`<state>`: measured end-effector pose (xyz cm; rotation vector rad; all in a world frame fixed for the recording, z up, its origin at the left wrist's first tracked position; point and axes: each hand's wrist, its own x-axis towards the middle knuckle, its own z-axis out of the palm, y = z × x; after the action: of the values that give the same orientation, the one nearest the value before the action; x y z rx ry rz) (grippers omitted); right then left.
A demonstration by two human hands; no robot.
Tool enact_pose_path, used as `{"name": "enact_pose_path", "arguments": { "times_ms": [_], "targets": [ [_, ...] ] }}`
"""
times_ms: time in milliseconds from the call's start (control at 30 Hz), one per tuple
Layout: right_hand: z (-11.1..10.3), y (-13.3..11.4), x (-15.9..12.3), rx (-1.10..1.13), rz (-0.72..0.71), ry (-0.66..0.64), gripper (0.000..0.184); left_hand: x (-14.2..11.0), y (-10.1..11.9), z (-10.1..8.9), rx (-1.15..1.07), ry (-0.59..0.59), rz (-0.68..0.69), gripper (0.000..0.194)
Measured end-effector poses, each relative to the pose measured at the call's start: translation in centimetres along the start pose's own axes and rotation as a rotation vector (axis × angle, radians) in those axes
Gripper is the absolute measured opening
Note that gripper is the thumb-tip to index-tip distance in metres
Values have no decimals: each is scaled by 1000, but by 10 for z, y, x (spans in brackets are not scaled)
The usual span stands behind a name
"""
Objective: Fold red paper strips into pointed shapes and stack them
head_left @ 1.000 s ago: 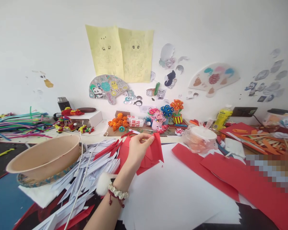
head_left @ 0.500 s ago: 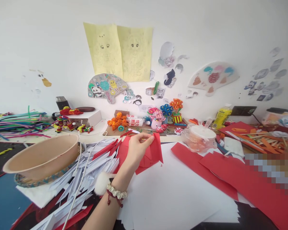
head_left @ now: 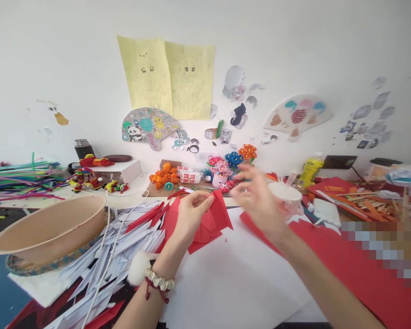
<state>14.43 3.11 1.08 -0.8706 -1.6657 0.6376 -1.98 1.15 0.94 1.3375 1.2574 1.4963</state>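
Observation:
My left hand pinches a folded piece of red paper by its upper edge, between thumb and fingers. More red paper pieces lie under and beside it, on a stack of white paper sheets. To the right of the held piece, my right hand is raised with its fingers apart, blurred by motion and apart from the paper. No object shows in it. Beneath the right forearm stretch large red paper sheets.
A beige basin stands at left, beside folded white paper strips crossed by a white cable. Pipe-cleaner flowers line the back near the wall. A lidded cup and a yellow bottle stand at right.
My right hand has come into view from the lower right and is now close to the red paper. My left hand still grips the same piece. The view has shifted slightly.

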Motion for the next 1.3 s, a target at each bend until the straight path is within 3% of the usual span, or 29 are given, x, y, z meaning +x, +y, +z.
{"name": "enact_pose_path", "arguments": {
  "times_ms": [67,167,267,400,967,1300],
  "targets": [
    [11,12,-1,52,75,-86,51,1,-1,-1,-26,10,6,24],
    [22,30,-4,206,181,-205,38,1,-1,-1,-32,8,-2,24],
    [19,40,-10,352,226,-246,35,1,-2,1,-30,-22,-32,23],
    [9,38,-15,388,276,-286,34,-1,-2,4,17,-87,-62,23],
    [-1,31,-13,347,239,-301,35,0,-8,6,-4,-193,-83,21],
    [0,36,-13,331,254,-293,24,-1,-7,8,112,-211,-34,23]
  ]
}}
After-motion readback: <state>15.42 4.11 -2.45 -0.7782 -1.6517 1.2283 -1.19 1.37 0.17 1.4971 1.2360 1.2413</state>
